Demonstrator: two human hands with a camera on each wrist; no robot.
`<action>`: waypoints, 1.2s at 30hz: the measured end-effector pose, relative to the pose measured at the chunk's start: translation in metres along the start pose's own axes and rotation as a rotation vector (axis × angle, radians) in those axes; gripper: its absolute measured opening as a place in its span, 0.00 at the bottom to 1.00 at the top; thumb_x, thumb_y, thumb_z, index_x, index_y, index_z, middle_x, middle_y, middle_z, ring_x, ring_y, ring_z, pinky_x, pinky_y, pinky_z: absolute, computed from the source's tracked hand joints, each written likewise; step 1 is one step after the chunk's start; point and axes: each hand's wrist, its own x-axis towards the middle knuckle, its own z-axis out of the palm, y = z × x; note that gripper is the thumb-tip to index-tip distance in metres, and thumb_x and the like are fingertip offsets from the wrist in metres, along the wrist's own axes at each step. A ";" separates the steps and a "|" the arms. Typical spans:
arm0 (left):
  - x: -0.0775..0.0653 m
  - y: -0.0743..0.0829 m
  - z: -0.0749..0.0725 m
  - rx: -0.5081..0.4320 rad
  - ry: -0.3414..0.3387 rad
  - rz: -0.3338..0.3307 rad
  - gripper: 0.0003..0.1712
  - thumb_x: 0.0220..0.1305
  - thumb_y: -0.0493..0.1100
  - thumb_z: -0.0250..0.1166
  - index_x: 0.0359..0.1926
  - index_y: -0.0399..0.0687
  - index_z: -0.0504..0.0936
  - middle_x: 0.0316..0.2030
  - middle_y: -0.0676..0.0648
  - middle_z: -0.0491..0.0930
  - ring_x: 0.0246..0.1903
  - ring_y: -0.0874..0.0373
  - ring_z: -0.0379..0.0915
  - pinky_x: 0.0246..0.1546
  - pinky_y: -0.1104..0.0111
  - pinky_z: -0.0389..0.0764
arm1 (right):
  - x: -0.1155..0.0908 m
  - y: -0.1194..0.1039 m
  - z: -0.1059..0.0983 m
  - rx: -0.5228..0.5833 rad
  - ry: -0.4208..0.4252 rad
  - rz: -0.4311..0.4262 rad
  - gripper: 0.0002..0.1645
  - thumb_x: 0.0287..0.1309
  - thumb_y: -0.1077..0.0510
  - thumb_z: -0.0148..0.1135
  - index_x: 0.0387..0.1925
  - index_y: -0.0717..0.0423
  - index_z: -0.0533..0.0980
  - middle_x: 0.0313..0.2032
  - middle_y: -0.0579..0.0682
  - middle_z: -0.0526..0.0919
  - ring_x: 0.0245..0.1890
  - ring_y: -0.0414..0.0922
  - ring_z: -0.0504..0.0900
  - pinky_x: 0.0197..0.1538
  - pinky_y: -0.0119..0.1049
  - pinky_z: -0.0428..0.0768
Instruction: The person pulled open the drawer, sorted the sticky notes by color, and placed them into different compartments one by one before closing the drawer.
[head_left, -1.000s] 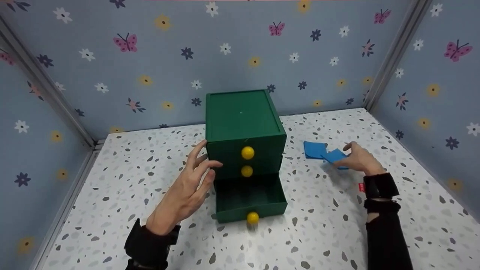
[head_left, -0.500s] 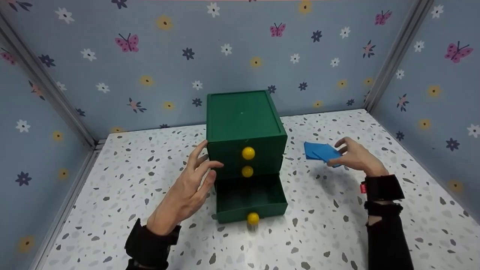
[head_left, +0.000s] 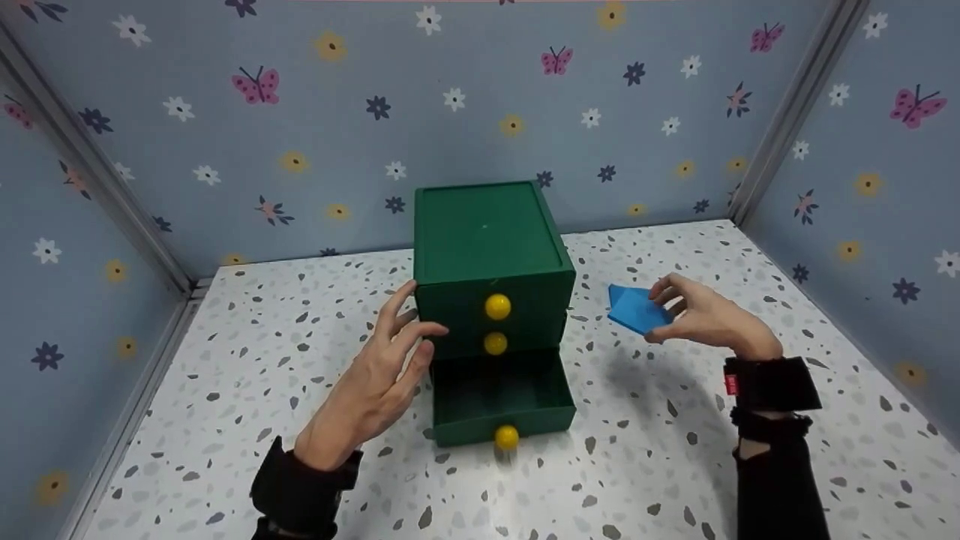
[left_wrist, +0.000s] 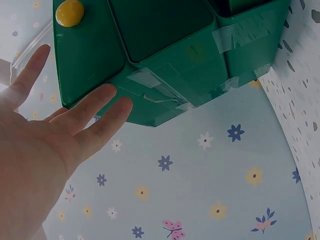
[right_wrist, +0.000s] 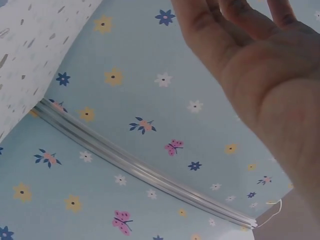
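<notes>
A green drawer unit with round yellow knobs stands on the table, its bottom drawer pulled out. My left hand is at the unit's left front edge, index fingertip at the upper corner, the other fingers spread. In the left wrist view, the left hand's fingers lie along the unit's taped side. To the right of the unit, my right hand pinches a flat blue square between thumb and fingers. Beneath it, mostly covered, lies a second blue square. The right wrist view leaves both squares out.
The speckled white table runs back to a flowered blue wall. Side panels with metal corner strips stand left and right. Two upper drawers are pushed in.
The right hand has moved a little left, carrying its blue square over the other one, which it now mostly covers. The left hand and the drawer unit have stayed put.
</notes>
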 end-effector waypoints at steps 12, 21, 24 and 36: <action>0.001 0.002 0.000 0.009 0.002 0.006 0.14 0.74 0.46 0.47 0.52 0.55 0.76 0.74 0.49 0.42 0.67 0.44 0.61 0.59 0.50 0.73 | -0.022 -0.052 0.023 -0.135 -0.111 -0.170 0.34 0.40 0.49 0.75 0.49 0.52 0.69 0.48 0.52 0.76 0.48 0.50 0.75 0.52 0.46 0.75; 0.001 0.002 0.000 0.002 -0.007 -0.016 0.15 0.74 0.49 0.46 0.52 0.53 0.76 0.75 0.51 0.40 0.67 0.43 0.59 0.60 0.49 0.72 | -0.023 -0.084 0.055 -0.250 -0.178 -0.252 0.31 0.39 0.47 0.75 0.46 0.47 0.71 0.46 0.46 0.78 0.48 0.46 0.76 0.49 0.41 0.76; 0.001 0.002 -0.001 0.000 -0.012 -0.022 0.16 0.74 0.49 0.46 0.53 0.53 0.76 0.75 0.51 0.39 0.68 0.44 0.59 0.60 0.49 0.71 | -0.017 -0.087 0.068 -0.274 -0.196 -0.297 0.32 0.40 0.47 0.74 0.47 0.48 0.70 0.46 0.47 0.78 0.47 0.46 0.76 0.48 0.39 0.76; 0.000 0.002 -0.001 -0.006 -0.018 -0.026 0.16 0.74 0.49 0.45 0.53 0.55 0.76 0.75 0.52 0.39 0.68 0.45 0.58 0.60 0.49 0.71 | -0.001 -0.089 0.106 -0.394 -0.220 -0.355 0.30 0.42 0.48 0.73 0.47 0.49 0.70 0.37 0.49 0.76 0.32 0.41 0.67 0.35 0.33 0.67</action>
